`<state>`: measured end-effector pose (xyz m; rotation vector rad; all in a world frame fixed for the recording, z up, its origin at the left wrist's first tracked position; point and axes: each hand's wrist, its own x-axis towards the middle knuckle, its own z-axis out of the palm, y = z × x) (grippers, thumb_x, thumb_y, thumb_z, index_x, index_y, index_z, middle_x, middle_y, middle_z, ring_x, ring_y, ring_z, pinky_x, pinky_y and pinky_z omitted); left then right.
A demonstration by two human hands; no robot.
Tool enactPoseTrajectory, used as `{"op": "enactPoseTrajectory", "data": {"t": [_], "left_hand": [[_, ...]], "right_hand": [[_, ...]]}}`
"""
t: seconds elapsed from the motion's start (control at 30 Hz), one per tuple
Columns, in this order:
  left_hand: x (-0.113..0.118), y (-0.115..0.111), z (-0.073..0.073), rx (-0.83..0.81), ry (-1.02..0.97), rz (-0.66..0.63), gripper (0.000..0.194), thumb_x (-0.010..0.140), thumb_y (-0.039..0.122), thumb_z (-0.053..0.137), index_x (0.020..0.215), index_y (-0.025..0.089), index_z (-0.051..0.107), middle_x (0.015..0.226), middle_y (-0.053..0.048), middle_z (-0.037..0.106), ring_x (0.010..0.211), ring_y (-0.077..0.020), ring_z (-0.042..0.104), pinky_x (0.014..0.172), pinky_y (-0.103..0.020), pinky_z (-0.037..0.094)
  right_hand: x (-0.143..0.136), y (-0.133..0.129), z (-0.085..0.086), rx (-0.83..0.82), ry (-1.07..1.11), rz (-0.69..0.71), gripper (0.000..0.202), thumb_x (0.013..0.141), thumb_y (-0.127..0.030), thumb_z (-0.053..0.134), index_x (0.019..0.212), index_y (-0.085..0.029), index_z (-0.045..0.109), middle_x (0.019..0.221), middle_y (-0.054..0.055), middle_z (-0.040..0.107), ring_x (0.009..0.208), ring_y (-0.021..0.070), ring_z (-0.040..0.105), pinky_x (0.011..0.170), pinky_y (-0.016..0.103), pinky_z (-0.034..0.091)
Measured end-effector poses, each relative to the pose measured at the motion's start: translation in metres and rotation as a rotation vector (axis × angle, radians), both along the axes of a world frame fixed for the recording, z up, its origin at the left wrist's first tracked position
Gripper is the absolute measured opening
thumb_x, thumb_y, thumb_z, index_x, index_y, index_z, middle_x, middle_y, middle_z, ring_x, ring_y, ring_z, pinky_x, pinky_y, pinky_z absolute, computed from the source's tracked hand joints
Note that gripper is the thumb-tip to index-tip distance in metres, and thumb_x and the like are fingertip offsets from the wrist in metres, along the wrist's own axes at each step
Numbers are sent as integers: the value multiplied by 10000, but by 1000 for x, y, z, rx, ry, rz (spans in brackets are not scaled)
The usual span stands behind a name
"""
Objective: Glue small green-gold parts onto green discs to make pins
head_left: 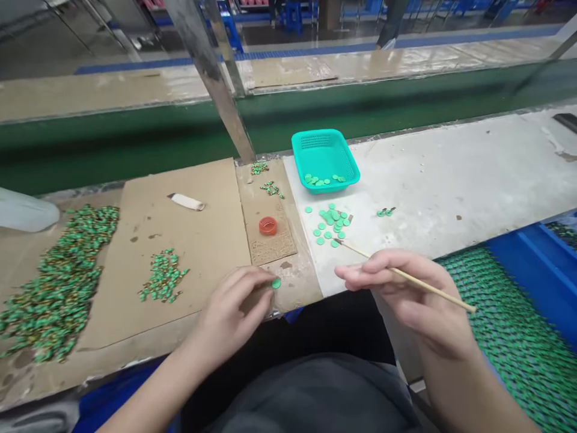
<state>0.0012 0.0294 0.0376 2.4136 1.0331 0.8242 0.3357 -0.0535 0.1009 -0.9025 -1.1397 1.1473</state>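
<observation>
My left hand (237, 307) is at the table's front edge, with thumb and index finger closed at the rim of a small green disc (276, 283). My right hand (406, 294) holds a thin wooden stick (426, 285), which slants up to the left. Its dark tip is over the near side of a loose group of green discs (331, 218) on the white surface. A small red cap (267, 226) sits on a cardboard piece (270, 248) beyond my left hand.
Behind the loose discs stands a turquoise basket (325, 187) with several more discs inside. Green-and-gold small parts form a large pile (58, 282) at left and a smaller pile (163, 276) on cardboard. A white-wrapped pointed tool (187, 201) lies there. A metal post (225, 102) rises behind.
</observation>
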Motion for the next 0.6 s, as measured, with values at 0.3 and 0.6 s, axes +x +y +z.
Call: {"op": "enactPoseTrajectory", "data": {"t": [0.3, 0.6], "left_hand": [[-3, -15, -18, 301, 41, -51, 226, 1182, 186, 724, 1387, 235, 807, 1255, -42, 927, 1093, -245, 835, 1029, -416, 653], [-10, -28, -52, 365, 36, -52, 254, 1211, 195, 635, 1330, 174, 859, 1429, -83, 885, 1300, -309, 747, 1147, -504, 514]], "right_hand": [[-63, 101, -27, -5, -196, -249, 368, 1193, -623, 795, 1128, -261, 813, 952, 38, 917, 807, 196, 889, 758, 356, 753], [-89, 173, -28, 16, -231, -94, 501, 1185, -756, 741, 1054, -272, 730, 785, -9, 847, 663, 171, 841, 642, 300, 705]]}}
